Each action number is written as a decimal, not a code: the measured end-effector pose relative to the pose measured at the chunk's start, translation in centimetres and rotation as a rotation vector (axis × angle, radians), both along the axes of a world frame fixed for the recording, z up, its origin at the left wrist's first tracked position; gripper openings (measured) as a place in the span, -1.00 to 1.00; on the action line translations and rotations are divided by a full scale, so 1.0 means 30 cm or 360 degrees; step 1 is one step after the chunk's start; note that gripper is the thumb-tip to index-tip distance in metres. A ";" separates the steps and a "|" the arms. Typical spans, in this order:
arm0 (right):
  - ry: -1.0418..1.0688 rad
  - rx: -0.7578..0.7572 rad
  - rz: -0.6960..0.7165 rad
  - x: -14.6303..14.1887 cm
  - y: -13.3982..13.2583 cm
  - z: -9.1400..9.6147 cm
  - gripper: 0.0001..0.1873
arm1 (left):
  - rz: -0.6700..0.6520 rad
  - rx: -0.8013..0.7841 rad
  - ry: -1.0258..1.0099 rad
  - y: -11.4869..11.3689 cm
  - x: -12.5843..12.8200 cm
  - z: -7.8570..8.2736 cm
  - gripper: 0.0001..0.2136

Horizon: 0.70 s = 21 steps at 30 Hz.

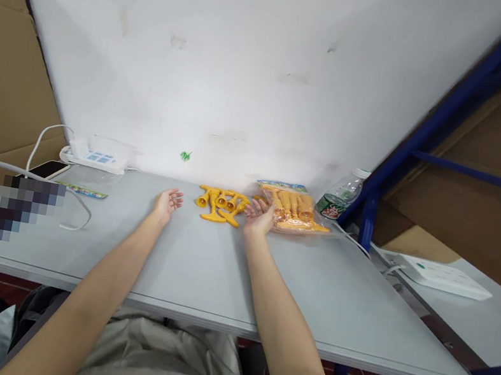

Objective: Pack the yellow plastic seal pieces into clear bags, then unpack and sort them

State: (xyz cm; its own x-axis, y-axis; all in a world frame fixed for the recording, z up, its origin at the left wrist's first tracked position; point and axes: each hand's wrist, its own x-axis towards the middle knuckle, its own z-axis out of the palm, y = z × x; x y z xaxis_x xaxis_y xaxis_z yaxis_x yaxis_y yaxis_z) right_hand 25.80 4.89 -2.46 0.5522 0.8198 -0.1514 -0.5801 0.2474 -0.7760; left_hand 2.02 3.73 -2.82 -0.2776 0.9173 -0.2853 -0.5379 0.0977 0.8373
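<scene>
Yellow plastic pieces point(222, 204) lie loose on table point(197, 269), none lifted; sealed pack point(294, 209) unopened beside. Left hand point(167, 201), right hand point(259, 217) open, empty, flanking pile.

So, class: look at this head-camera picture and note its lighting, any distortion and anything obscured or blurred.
Head view: soft, even light with faint shadows under the left hand and right hand; wide-lens distortion tilts the wall and splays the blue rack; a pixelated patch hides something on the table; the orange plastic pieces stay sharp.
</scene>
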 end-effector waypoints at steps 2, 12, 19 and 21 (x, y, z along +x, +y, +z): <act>0.0074 -0.0017 0.0020 -0.006 -0.004 -0.002 -0.52 | -0.0014 0.0016 0.0021 0.001 0.003 -0.004 -0.85; 0.0179 -0.0010 -0.0133 -0.028 -0.012 -0.018 -0.56 | -0.0057 0.0089 0.0093 -0.003 0.013 -0.016 -0.91; 0.0071 -0.0054 -0.0293 -0.039 -0.015 -0.009 -0.59 | -0.0072 0.0098 0.0112 -0.012 0.016 -0.008 -0.95; 0.0024 -0.0049 -0.0313 -0.031 -0.009 -0.011 -0.58 | -0.0074 0.0095 0.0114 -0.013 0.017 -0.008 -0.95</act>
State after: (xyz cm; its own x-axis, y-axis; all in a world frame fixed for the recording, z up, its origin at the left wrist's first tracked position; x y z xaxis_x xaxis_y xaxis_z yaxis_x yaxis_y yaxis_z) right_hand 24.88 4.61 -2.80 0.6989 0.6911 -0.1844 -0.5345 0.3334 -0.7766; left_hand 2.54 3.35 -3.05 -0.2521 0.9444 -0.2109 -0.4723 0.0701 0.8787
